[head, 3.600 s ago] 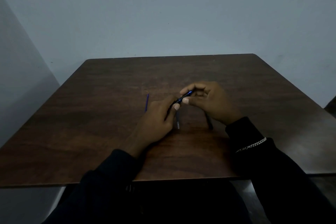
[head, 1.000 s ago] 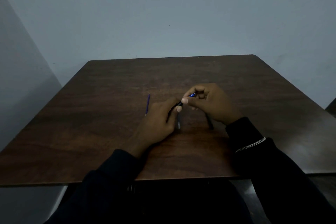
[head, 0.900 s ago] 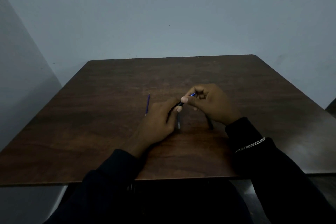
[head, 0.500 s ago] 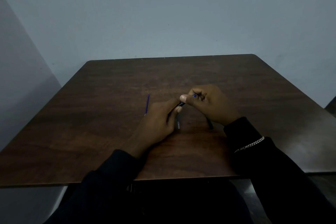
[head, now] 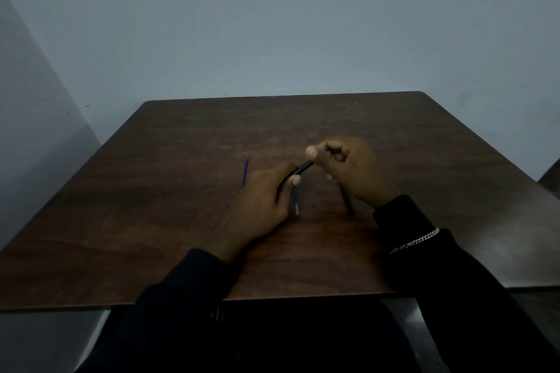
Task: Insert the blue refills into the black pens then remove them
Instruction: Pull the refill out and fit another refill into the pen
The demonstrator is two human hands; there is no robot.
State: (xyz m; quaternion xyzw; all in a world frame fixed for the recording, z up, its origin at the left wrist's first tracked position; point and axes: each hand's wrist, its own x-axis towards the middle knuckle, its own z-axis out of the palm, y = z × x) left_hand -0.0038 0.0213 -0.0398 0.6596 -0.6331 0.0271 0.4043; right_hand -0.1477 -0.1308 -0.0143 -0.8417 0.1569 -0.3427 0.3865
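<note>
My left hand (head: 263,200) grips a black pen (head: 303,168) that slants up to the right, a little above the table. The fingers of my right hand (head: 351,169) pinch the pen's upper end; no blue of the refill shows there now. A loose blue refill (head: 245,172) lies on the brown table (head: 151,206) just left of my left hand. Below my hands a grey-tipped pen part (head: 296,206) rests on the table, and a second black pen (head: 348,203) pokes out from under my right wrist.
A pale wall stands close behind the table's far edge. At the far right edge of the view is a dark chair or object (head: 551,179). My dark sleeves cover the near table edge, with a silver bracelet (head: 416,241) on the right wrist.
The blue refill end that showed between my hands has shrunk into the black pen and is out of sight. My right hand has closed in on the pen's end.
</note>
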